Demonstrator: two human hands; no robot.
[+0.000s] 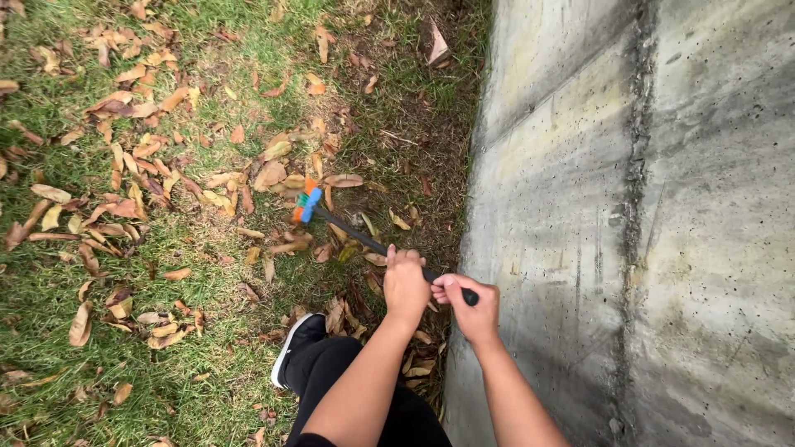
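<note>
The rake (377, 244) lies slanted across the middle of the view, its black handle running from about 4 o'clock up toward 10 o'clock. Its small head (306, 203), blue with orange tines, sits at the 10 o'clock end, down among dry brown leaves (132, 157) on the grass (50, 314).

The left hand (405, 285) is wrapped around the handle partway along, knuckles up, fingers curled fully round the shaft so the handle disappears beneath the fist. Its forearm stretches back toward 6 o'clock, nearly straight. The right hand (469, 306) grips the very end of the handle just beside the left, at its 4 o'clock side, fingers folded tight with the black tip poking out past them. The right forearm comes in from about 5 o'clock, the wrist slightly bent inward.

Below the hands, at 7 o'clock, a leg in dark trousers (331, 372) ends in a black shoe (296, 343) with a white sole, planted on the grass. Leaves scatter thickly from 9 to 12 o'clock. A grey, stained concrete wall (646, 223) fills the whole 3 o'clock side, close to the right hand.
</note>
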